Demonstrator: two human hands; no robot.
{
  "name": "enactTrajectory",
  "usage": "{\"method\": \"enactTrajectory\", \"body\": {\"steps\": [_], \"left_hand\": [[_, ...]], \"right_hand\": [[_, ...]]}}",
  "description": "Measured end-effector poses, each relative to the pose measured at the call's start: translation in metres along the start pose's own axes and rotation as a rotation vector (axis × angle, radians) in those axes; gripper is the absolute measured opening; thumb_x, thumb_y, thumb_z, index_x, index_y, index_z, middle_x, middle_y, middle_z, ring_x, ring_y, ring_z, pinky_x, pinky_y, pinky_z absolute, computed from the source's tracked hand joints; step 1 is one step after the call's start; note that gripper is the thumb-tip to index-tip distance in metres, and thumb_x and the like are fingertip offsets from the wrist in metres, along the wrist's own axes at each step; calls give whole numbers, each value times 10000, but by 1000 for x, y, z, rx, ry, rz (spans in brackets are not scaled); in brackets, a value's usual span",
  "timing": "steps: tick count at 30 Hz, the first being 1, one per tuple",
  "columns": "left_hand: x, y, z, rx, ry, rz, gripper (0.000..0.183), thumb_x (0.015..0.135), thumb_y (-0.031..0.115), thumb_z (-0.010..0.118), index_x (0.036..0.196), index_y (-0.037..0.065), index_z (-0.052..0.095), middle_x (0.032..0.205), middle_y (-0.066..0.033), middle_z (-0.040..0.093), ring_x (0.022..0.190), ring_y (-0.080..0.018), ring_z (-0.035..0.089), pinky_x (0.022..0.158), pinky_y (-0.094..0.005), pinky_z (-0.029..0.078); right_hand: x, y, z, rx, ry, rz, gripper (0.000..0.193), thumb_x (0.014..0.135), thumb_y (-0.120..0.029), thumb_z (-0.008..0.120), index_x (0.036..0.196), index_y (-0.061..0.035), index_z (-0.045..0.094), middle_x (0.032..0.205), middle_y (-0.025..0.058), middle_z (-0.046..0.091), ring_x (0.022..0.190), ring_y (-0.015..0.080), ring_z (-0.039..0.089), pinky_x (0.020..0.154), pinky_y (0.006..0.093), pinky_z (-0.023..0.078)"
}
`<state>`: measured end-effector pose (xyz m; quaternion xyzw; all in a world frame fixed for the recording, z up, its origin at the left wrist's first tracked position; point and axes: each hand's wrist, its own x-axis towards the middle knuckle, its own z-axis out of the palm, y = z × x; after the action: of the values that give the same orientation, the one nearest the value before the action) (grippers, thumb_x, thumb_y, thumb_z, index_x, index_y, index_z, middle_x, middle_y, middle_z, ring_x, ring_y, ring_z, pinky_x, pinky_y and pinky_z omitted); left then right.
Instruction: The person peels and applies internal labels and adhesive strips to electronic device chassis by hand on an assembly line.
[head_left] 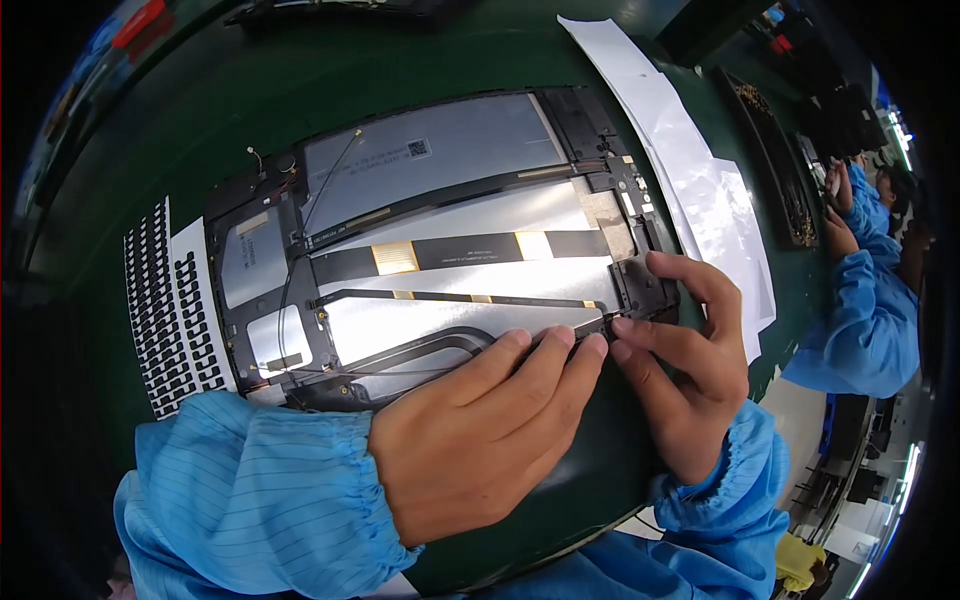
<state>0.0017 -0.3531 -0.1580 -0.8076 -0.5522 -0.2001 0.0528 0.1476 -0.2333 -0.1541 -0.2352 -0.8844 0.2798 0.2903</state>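
Observation:
An opened black device chassis (pixel 590 120) with a large grey battery (pixel 430 140), silver metal plates and wires lies on the green table. A wide black flat ribbon cable (pixel 465 252) with gold patches crosses its middle. Below that runs a narrower black cable (pixel 450 297), slanting toward the right edge. My left hand (pixel 490 430) lies over the near edge with its fingers stretched out and fingertips resting near the right corner. Beside them, the thumb and fingertips of my right hand (pixel 690 370) are drawn together at that corner. What they pinch, if anything, is too small to make out.
Left of the chassis lies a white sheet (pixel 200 260) bearing rows of small black pieces. White papers (pixel 700 190) lie along its right side. Farther right are a black tray (pixel 765 150) with small gold-coloured parts and another person's blue sleeve (pixel 860 320).

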Motion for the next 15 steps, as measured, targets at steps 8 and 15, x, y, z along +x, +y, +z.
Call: {"method": "enactTrajectory", "body": {"steps": [8, 15], "left_hand": [[4, 2, 0, 43, -10, 2, 205, 714, 88, 509, 881, -6, 581, 1052, -151, 535, 958, -241, 514, 832, -330, 416], [-5, 7, -14, -63, -72, -26, 447, 644, 73, 576, 1061, -47, 468, 1147, -205, 441, 1083, -310, 422, 914, -385, 343]], "right_hand": [[4, -13, 1, -540, 30, -422, 200, 483, -6, 600, 682, 16, 597, 870, 112, 564, 878, 306, 461, 718, 391, 358], [-1, -6, -3, -238, 16, -297, 204, 596, 51, 571, 794, 5, 591, 948, 120, 527, 921, 281, 479, 767, 322, 394]]}}
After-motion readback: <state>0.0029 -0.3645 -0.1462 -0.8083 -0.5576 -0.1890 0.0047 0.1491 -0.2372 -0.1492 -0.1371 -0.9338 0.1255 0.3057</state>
